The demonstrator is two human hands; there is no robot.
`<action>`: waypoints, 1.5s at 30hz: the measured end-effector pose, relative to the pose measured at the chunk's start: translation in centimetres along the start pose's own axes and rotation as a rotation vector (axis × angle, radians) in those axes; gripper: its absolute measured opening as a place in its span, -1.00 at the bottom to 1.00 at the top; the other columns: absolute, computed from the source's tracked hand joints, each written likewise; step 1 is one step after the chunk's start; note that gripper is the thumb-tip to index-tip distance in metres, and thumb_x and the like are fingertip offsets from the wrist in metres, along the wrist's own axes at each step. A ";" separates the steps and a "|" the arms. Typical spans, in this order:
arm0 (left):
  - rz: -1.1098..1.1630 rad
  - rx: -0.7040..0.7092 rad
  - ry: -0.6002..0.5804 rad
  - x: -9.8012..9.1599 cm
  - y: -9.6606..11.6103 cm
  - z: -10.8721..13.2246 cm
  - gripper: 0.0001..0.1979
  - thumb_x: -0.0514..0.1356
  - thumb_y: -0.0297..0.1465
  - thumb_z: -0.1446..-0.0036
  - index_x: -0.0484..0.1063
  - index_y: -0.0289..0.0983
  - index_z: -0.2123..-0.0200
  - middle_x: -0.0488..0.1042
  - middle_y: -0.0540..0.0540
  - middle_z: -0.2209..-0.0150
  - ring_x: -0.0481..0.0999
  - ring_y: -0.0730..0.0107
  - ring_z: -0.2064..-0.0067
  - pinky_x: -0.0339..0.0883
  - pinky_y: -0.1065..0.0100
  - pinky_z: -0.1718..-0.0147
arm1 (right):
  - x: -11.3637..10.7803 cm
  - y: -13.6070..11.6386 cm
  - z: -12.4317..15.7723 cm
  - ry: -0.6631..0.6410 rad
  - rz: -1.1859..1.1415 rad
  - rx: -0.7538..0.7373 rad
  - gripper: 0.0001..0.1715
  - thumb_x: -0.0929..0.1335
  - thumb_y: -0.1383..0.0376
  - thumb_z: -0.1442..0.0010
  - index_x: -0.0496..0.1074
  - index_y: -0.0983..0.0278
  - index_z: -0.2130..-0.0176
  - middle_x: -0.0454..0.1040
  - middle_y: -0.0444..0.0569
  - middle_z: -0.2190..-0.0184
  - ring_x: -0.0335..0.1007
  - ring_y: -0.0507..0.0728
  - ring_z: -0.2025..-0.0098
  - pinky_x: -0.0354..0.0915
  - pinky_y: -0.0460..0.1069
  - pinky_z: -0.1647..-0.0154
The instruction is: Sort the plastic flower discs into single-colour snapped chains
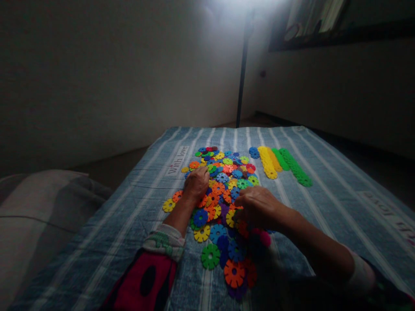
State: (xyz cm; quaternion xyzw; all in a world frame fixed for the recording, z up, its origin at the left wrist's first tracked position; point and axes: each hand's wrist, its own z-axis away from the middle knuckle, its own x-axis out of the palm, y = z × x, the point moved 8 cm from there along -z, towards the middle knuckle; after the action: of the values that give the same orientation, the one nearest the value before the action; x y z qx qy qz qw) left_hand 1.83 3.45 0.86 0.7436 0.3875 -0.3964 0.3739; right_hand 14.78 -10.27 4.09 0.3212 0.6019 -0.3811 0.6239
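Note:
A pile of flat, notched plastic discs [223, 185] in several colours lies spread on a blue striped bedsheet [129, 224]. My left hand [196, 183] rests knuckles-up on the left side of the pile with its fingers curled under; what they hold is hidden. My right hand [257, 206] sits over the pile's right side, fingers bent down onto the discs in a pinch. Beyond the pile, sorted discs lie in rows: a yellow row [267, 163], an orange row [275, 160], two green rows [295, 167] and a few blue discs [253, 152].
A grey pillow [39, 216] lies at the left edge of the bed. A dark pole [242, 73] stands beyond the far end against a dim wall. A dark shelf [324, 26] hangs at the upper right.

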 end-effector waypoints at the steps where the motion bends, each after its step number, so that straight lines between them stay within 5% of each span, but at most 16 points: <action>1: 0.000 0.003 0.001 0.0 0.0 0.0 -0.77 -0.02 -0.45 -0.19 0.44 -0.28 0.29 0.53 -0.16 0.25 0.49 0.27 0.15 0.33 0.32 0.08 | 0.1 -0.2 0.0 -0.011 -0.006 -0.004 -0.78 0.35 0.18 -0.17 0.51 0.24 0.24 0.51 0.00 0.31 0.37 0.12 0.27 0.05 -0.03 0.37; 6: 0.003 0.010 0.008 -0.1 0.0 0.1 -0.75 -0.03 -0.44 -0.20 0.45 -0.28 0.28 0.53 -0.16 0.24 0.49 0.27 0.15 0.33 0.31 0.08 | 0.8 -1.4 -0.4 -0.014 0.027 0.016 -0.62 0.40 0.03 -0.06 0.48 0.27 0.24 0.49 0.05 0.27 0.35 0.17 0.24 0.11 0.00 0.32; 17: 0.020 -0.013 -0.005 -0.1 -0.1 -0.1 -0.72 -0.05 -0.44 -0.19 0.45 -0.30 0.24 0.54 -0.19 0.17 0.50 0.24 0.11 0.33 0.28 0.05 | 1.4 -4.0 -0.7 0.133 0.017 -0.061 -0.77 0.25 0.28 -0.21 0.44 0.28 0.39 0.42 0.08 0.36 0.25 0.16 0.29 0.10 0.03 0.35; 25: 0.009 -0.021 0.001 -0.2 -0.3 -0.3 -0.71 -0.06 -0.42 -0.20 0.46 -0.30 0.23 0.54 -0.19 0.16 0.50 0.24 0.09 0.33 0.28 0.03 | 0.5 -3.7 -1.3 0.219 -0.347 -0.155 -0.87 0.34 0.35 -0.11 0.46 0.27 0.46 0.45 -0.08 0.38 0.27 0.02 0.38 0.16 -0.08 0.36; 28: 0.019 -0.009 0.012 -0.3 -0.2 -0.3 -0.72 -0.05 -0.43 -0.18 0.46 -0.29 0.26 0.55 -0.18 0.19 0.50 0.24 0.11 0.34 0.28 0.06 | -0.8 -1.0 -1.4 0.315 -0.713 -0.136 -0.87 0.34 0.35 -0.11 0.46 0.31 0.45 0.46 -0.09 0.40 0.33 -0.01 0.38 0.22 -0.12 0.36; 31: 0.023 -0.004 0.011 -0.4 -0.1 -0.3 -0.73 -0.04 -0.43 -0.17 0.46 -0.28 0.27 0.55 -0.18 0.20 0.50 0.24 0.12 0.34 0.28 0.06 | -2.2 4.5 -1.0 0.456 -0.924 -0.010 -0.84 0.35 0.27 -0.07 0.46 0.32 0.44 0.47 -0.10 0.48 0.36 0.01 0.42 0.26 -0.10 0.38; 34: 0.028 -0.009 0.013 -0.4 -0.1 -0.3 -0.74 -0.04 -0.43 -0.16 0.46 -0.26 0.29 0.55 -0.17 0.21 0.51 0.25 0.13 0.35 0.29 0.07 | -2.7 11.6 0.5 0.629 -0.895 0.226 -0.78 0.35 0.20 -0.03 0.47 0.31 0.49 0.49 -0.10 0.53 0.37 0.03 0.46 0.25 -0.09 0.41; 38: 0.046 0.006 0.033 -0.5 -0.2 -0.3 -0.73 -0.03 -0.43 -0.15 0.47 -0.25 0.28 0.55 -0.15 0.21 0.50 0.26 0.13 0.34 0.30 0.07 | -1.0 18.3 2.3 0.642 -0.725 0.474 -0.76 0.34 0.19 0.03 0.51 0.31 0.51 0.50 -0.08 0.56 0.36 0.05 0.50 0.21 -0.08 0.46; 45: 0.043 0.005 0.023 -0.3 -0.3 -0.3 -0.72 -0.05 -0.42 -0.16 0.46 -0.28 0.27 0.54 -0.19 0.19 0.50 0.22 0.13 0.35 0.26 0.08 | 1.5 20.9 2.8 0.584 -0.617 0.552 -0.71 0.33 0.16 0.03 0.55 0.31 0.52 0.51 -0.07 0.58 0.37 0.06 0.50 0.18 -0.07 0.46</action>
State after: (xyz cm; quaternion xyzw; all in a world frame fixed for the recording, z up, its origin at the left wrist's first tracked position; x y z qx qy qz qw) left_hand 1.59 3.75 1.16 0.7572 0.3747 -0.3804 0.3761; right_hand 34.20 -2.33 1.58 0.3747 0.6949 -0.5869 0.1799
